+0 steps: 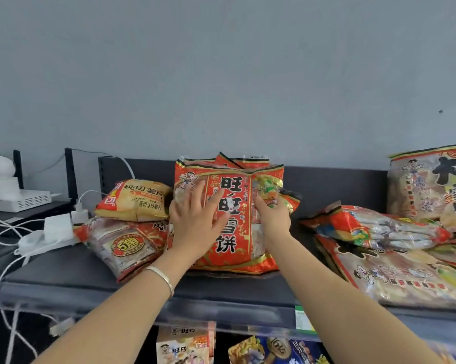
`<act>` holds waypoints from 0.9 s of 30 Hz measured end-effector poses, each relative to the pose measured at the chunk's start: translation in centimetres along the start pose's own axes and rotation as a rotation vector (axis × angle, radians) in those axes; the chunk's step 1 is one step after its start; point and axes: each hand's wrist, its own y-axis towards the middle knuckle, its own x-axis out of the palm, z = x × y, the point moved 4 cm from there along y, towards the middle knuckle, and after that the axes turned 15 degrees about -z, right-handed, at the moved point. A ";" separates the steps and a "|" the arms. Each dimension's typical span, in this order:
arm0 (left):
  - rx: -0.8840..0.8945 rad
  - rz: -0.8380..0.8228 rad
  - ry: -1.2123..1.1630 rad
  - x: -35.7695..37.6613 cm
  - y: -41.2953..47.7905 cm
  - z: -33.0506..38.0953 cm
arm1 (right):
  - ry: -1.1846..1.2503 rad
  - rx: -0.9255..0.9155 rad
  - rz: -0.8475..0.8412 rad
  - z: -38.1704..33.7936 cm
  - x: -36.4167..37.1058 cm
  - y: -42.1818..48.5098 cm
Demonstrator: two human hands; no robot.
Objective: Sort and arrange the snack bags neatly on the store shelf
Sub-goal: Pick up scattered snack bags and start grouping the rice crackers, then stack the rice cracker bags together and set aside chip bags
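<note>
Two hands, one bag; head view, the only one.

Item: red rice-cracker bag (232, 219). It stands upright at the middle of the shelf (90, 285), set well back from the front edge. Its long axis is vertical and its printed face is toward you. A second red bag (244, 160) shows its top just behind it.

Item: left hand (195, 222). The fingers are straight and spread, and the palm is pressed flat on the left half of the bag's face.

Item: right hand (271, 219). The fingers are curled on the bag's crumpled right edge, pinching it.

Relation: the bag lies straight ahead, between your hands. Both already touch it, so neither is nearer. The left steadies the face and the right holds the side.

Item: yellow crisp bag (135, 199). It lies toward the left end, on a flat red bag (124, 245), and touches the upright bag's left side.

Item: heap of bags (379, 232). They lie toward the right end, with a tall bag (431, 185) upright behind.

Item: power strip (51, 232), at the left end.

Judgement: square the bag against the back and watch that it does not tip.
</note>
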 end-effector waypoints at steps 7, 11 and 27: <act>0.142 -0.055 0.100 3.3 -1.2 -1.4 | -0.173 0.035 0.174 3.7 -0.1 -1.4; 0.246 -0.151 0.131 4.1 -0.9 -1.5 | -0.256 -0.027 0.226 2.6 -0.7 -0.6; 0.272 -0.177 0.227 2.4 -1.9 -1.8 | -1.279 -0.754 0.242 -2.7 2.5 -3.7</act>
